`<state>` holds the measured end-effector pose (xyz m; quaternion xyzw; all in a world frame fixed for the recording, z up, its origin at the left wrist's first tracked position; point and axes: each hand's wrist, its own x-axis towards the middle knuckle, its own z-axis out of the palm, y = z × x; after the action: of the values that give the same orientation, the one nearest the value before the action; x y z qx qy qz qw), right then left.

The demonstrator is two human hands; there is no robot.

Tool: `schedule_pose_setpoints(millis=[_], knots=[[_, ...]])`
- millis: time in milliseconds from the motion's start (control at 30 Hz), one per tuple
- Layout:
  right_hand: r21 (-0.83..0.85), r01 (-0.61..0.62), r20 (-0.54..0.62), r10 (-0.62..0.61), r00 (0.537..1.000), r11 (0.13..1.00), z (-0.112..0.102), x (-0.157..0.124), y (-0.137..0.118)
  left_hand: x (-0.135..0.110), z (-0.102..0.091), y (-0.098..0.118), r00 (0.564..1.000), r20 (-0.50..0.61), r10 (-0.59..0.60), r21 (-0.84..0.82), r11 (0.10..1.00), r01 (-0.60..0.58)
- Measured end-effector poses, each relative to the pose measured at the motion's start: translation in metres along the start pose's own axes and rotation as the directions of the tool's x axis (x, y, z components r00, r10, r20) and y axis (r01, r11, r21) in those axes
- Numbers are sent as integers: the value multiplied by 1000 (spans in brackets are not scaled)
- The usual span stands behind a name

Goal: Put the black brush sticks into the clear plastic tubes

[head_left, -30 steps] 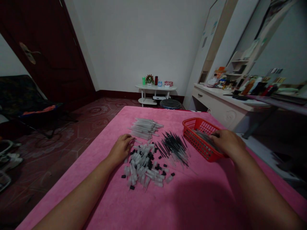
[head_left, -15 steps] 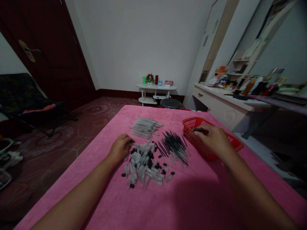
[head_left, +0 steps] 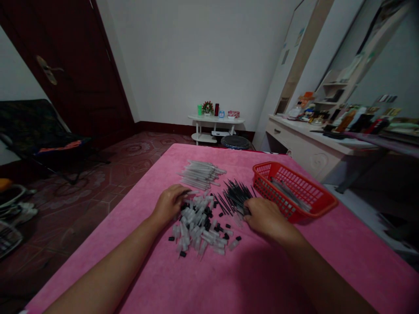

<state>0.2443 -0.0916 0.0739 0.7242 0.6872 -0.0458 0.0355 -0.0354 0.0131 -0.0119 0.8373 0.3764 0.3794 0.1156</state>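
My left hand (head_left: 170, 203) rests at the left side of the pile of translucent pen caps (head_left: 196, 220), fingers curled. A small whitish translucent pen cap (head_left: 194, 192) sticks out from its fingertips. Mixed into the pile are small black plugs (head_left: 183, 254). My right hand (head_left: 266, 216) is closed at the near right edge of a heap of dark pen refills (head_left: 236, 192). Its fingertips pinch at the clear ends of the refills, and the hand covers part of them. Beyond the caps lies a stack of whitish pen barrels (head_left: 201, 173).
A red plastic basket (head_left: 314, 214) with several slim pens (head_left: 291, 192) in it stands right of the refills. The pink cloth (head_left: 209, 288) covers the table. A dressing table (head_left: 304, 137) crowded with bottles is at the right, a folding chair (head_left: 39, 131) at the left.
My right hand has come down and left from above the basket to the refills. At my left fingertips a whitish piece now shows. The view has shifted slightly.
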Motion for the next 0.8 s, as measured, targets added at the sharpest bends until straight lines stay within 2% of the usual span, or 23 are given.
schedule_pose_setpoints(millis=[133, 233, 333, 467, 800], knots=[[119, 102, -113, -88, 990, 988, 3, -2, -5, 0, 1, 12, 1000, -1, 29, -86, 996, -29], [278, 259, -219, -202, 955, 925, 6, -3, -14, 1, 3, 20, 1000, -18, 25, -156, 987, -28], [376, 350, -286, -252, 924, 858, 11, -3, -24, 0, 4, 25, 999, -21, 24, -199, 980, -28], [409, 377, -334, -248, 909, 831, 15, -4, -32, 0, 6, 28, 999, -16, 31, -222, 974, -34], [426, 386, -337, -252, 907, 818, 17, -3, -32, -2, 5, 31, 998, 14, 57, -193, 980, -53]])
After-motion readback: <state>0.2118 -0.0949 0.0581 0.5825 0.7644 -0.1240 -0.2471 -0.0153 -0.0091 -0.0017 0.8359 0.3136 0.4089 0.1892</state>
